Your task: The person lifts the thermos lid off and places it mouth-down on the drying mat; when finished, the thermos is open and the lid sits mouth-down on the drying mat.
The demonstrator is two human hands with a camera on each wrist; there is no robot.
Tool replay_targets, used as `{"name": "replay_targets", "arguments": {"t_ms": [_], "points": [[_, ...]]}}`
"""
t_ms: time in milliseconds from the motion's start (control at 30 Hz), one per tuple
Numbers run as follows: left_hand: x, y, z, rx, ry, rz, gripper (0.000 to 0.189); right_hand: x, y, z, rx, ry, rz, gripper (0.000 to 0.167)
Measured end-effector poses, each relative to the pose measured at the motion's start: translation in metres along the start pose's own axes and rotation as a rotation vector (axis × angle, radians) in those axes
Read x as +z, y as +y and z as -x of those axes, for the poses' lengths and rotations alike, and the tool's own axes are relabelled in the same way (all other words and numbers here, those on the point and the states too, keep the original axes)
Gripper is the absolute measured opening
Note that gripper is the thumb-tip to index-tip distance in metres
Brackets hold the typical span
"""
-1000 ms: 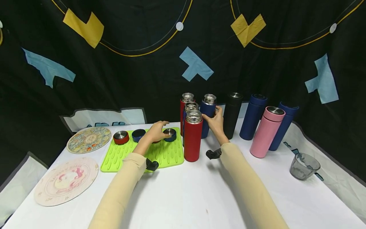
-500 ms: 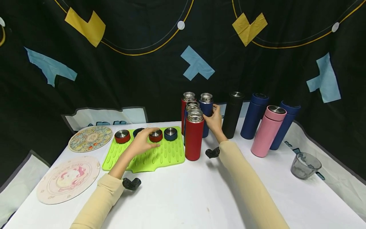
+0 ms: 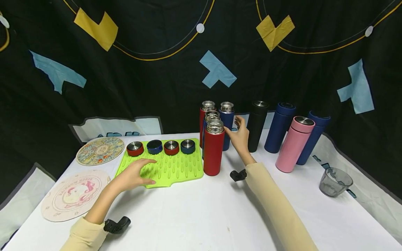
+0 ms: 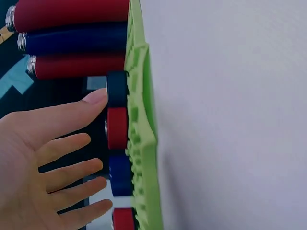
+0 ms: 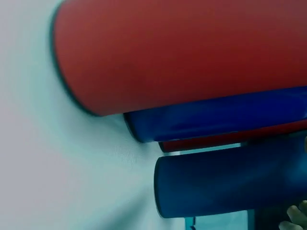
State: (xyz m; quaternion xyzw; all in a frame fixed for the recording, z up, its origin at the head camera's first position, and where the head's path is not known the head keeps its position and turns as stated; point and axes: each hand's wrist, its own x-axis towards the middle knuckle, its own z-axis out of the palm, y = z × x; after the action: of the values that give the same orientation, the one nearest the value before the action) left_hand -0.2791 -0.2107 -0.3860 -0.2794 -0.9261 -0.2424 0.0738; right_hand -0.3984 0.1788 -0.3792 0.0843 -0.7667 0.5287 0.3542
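Note:
My left hand [image 3: 133,176] hovers over the front of the green ridged mat [image 3: 176,172], fingers spread and holding nothing. Along the mat's back sit two red lids [image 3: 135,150] and two dark blue lids [image 3: 187,147]. In the left wrist view that hand's thumb overlaps the navy lid [image 4: 117,90]. My right hand [image 3: 241,139] is just right of a lidless blue thermos [image 3: 226,129], fingers parted and bent loosely beside it. Left of that thermos stand a red thermos [image 3: 213,153] in front, a mostly hidden blue one, and another red thermos [image 3: 202,123], all lidless.
Further right stand capped thermoses: a black one [image 3: 257,129], a pink one [image 3: 294,148] and two navy ones [image 3: 278,130]. A clear glass cup [image 3: 334,183] is near the right edge. Two round placemats [image 3: 75,197] lie at left; a black curtain hangs behind.
My left hand has drawn back from the lids toward the front left, empty. The blue thermos has shifted slightly left and straightened, and my right hand's fingers have loosened away from it.

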Motion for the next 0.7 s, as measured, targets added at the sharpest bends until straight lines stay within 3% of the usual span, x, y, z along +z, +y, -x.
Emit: {"name": "replay_targets", "arguments": {"t_ms": [200, 367, 533, 700], "points": [[-0.001, -0.012, 0.013, -0.033, -0.064, -0.013, 0.07, -0.024, -0.001, 0.014, -0.131, 0.118, 0.01, 0.064], [0.001, -0.019, 0.017, -0.057, -0.104, -0.028, 0.072, -0.047, -0.001, 0.018, -0.199, 0.269, -0.029, 0.059], [0.002, -0.021, 0.019, -0.093, -0.126, -0.024, 0.071, -0.063, 0.006, 0.013, -0.12, 0.364, -0.021, 0.066], [0.003, -0.023, 0.018, -0.083, -0.125, -0.023, 0.068, -0.072, 0.026, 0.004, 0.045, 0.289, -0.002, 0.079]]}}
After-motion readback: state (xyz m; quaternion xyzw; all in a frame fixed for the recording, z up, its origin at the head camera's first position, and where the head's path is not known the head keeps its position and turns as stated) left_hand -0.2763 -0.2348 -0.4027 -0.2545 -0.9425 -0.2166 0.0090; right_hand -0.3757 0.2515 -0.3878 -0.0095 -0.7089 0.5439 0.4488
